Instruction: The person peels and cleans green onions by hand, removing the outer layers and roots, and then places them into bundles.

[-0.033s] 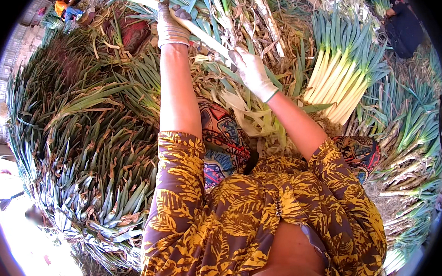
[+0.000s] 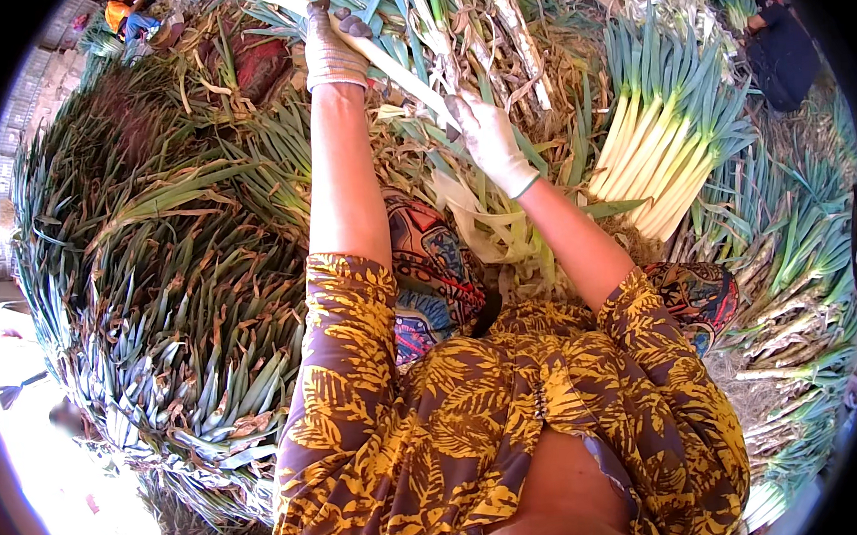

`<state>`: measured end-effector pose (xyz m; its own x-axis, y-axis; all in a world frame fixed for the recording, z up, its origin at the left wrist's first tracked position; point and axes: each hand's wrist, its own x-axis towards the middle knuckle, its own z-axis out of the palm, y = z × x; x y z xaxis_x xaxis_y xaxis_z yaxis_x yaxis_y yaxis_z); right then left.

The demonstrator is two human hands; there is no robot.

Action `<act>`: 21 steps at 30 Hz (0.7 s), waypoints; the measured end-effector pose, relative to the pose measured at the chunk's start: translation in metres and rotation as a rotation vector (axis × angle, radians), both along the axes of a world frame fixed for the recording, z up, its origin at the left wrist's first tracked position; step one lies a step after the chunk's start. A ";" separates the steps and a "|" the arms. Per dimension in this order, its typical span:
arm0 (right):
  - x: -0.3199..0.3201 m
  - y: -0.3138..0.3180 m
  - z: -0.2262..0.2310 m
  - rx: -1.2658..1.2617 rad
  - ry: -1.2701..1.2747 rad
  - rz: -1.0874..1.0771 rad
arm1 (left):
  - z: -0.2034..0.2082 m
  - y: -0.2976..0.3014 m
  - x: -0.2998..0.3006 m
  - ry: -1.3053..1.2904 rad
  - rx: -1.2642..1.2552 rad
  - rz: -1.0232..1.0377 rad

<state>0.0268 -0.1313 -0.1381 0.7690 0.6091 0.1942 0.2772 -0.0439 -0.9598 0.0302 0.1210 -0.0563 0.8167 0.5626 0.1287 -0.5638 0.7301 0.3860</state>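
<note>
A single long leek [image 2: 399,74] slants across the top middle, its pale stalk toward the lower right and its green leaves toward the upper left. My left hand [image 2: 335,54], in a glove with dark fingertips, is closed round the upper stalk near the leaves. Lower down, the fingers of my gloved right hand [image 2: 486,137] close on the white end. Loose, peeled-looking leaves [image 2: 474,208] lie beneath my hands, in front of my knees. To the right of my right hand, clean pale-stalked leeks [image 2: 658,152] are stacked side by side.
A large mound of dark green leaves [image 2: 191,307] fills the left side. Unpeeled leeks with brown, dry outer leaves [image 2: 514,39] lie ahead, and more leeks [image 2: 794,318] line the right edge. People are at the far left [image 2: 133,20] and far right [image 2: 783,56].
</note>
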 end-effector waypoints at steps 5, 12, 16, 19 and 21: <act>-0.018 -0.011 0.026 0.372 0.846 0.265 | 0.008 -0.001 -0.010 -0.232 -0.078 -0.337; -0.043 -0.051 0.090 0.350 1.113 0.629 | 0.030 -0.019 -0.013 -0.569 -0.113 -0.677; -0.029 -0.061 0.050 0.046 0.517 0.417 | 0.027 -0.017 -0.009 0.253 0.082 0.066; -0.030 -0.058 0.004 0.323 0.526 0.231 | -0.005 0.003 -0.006 0.056 0.017 -0.180; -0.046 -0.065 0.029 0.208 0.866 0.249 | -0.010 0.004 -0.010 -0.050 -0.011 -0.259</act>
